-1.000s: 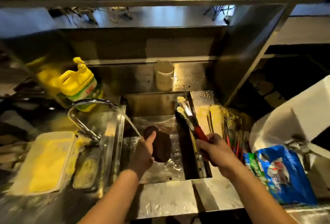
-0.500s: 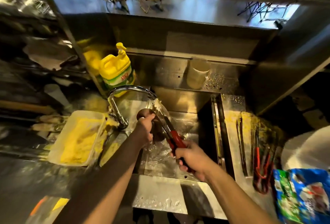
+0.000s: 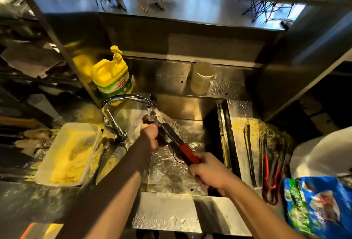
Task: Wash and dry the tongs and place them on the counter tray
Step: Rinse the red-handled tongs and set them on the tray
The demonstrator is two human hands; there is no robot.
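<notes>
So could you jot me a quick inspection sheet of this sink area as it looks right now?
Surface: steel sink, wet, tap running.
Job's things: red-handled tongs under the water stream; dark scrub pad against them.
Clutter: yellow soap jug, pale cup, tub of yellow crumbs, more utensils on the right drainboard, blue bag.
Hands: left hand grips the pad; right hand grips the tongs' handle.
Cables: nothing seen.
Surroundings: steel shelves above, dim and blurred.
</notes>
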